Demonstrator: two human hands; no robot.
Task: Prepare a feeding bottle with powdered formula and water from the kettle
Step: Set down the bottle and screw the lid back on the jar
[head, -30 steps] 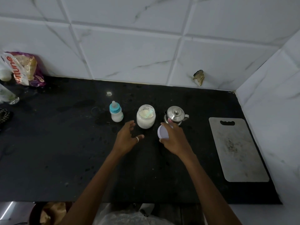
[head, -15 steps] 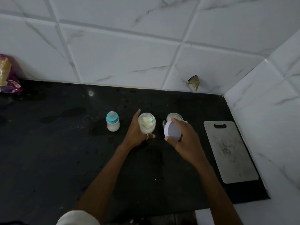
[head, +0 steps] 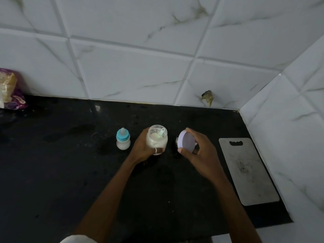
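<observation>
So that the powder can be reached, the capped feeding bottle (head: pixel 123 141) stands untouched toward the back edge of the table (head: pixel 70 172). Just to its right the open formula jar (head: pixel 157 139), a scoop (head: pixel 161 133) inside, is steadied by the left hand (head: pixel 142 149), fingers (head: pixel 158 151) curled round it. The lid (head: pixel 186 142) is pinched clear by the right hand (head: pixel 199 153), seemingly to be set aside.

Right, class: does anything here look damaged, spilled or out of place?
Yes: a ragged brownish hole breaks the wall tile just above the counter, near the right corner. It looks chipped or damaged.
</observation>
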